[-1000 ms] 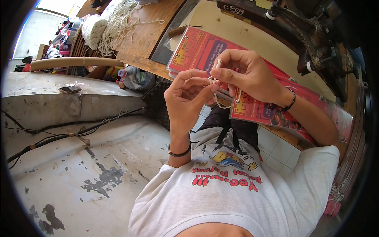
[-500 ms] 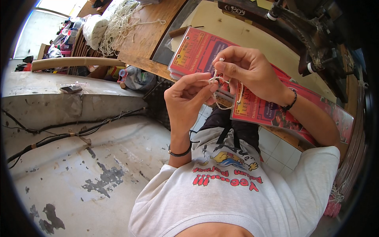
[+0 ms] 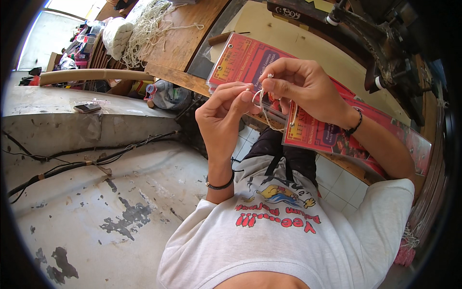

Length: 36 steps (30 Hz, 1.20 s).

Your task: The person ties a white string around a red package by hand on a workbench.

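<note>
Both hands raised at chest height, close together, fingertips almost meeting. Left hand [image 3: 222,111] pinching one end of a thin pale string [image 3: 263,110] between thumb and forefinger; right hand [image 3: 304,87] pinching the other part, fingers curled shut on it. String loops down between the hands, hanging in front of the red packs.

Stack of flat red packages [image 3: 250,60] lying on the wooden bench [image 3: 185,41] just behind the hands: glossy clear plastic sleeves, red card inside with yellow and dark print, metal eyelets at the top corners. More of the same red packs [image 3: 337,137] fanned out rightward under the right forearm, overhanging the bench edge.

Black band on left wrist [image 3: 220,185], dark bracelet on right wrist [image 3: 356,124]. White T-shirt [image 3: 288,241] with red lettering and a cartoon print.

Bundle of off-white netted cord [image 3: 147,24] heaped at far left of bench, loose strands trailing over the wood. Dark metal machine [image 3: 385,43] at upper right, greasy looking. Left side: rough concrete slab [image 3: 96,192], paint flaking, dark cables [image 3: 72,156] running across it. Small flat dark object [image 3: 87,108] on the concrete ledge. White tiled floor [image 3: 332,176] below the knees.
</note>
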Motion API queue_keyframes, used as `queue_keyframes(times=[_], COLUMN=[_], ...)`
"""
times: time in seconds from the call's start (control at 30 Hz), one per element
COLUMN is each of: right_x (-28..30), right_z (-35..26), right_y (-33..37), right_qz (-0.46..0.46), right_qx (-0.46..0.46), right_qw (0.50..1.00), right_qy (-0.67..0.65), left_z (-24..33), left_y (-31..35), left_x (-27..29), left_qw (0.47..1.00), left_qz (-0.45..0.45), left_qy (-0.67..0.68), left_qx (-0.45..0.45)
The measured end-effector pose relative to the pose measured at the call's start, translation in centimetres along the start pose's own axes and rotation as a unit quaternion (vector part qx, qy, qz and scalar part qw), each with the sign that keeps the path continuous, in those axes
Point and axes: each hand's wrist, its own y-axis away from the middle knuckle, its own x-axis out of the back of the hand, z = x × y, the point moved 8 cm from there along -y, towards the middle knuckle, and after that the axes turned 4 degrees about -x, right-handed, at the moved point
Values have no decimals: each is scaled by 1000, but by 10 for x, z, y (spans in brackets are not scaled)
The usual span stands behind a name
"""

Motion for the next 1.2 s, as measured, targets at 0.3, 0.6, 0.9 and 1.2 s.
queue_keyframes(times=[0.3, 0.6, 0.9, 1.2], right_x=[-2, -6, -8, -16], right_z=[-5, -8, -9, -15], right_y=[0, 4, 5, 8], right_qz=[-4, 4, 1, -18], right_qx=[81, 50, 95, 122], right_qw=[995, 995, 988, 976], right_qy=[60, 84, 120, 179], left_z=[-7, -27, -21, -9], left_y=[-1, 2, 3, 6], left_x=[-11, -21, -20, -11], left_qw=[996, 945, 957, 975], left_qz=[-43, -109, -158, -136], left_qy=[68, 286, 215, 119], left_qx=[32, 118, 117, 130])
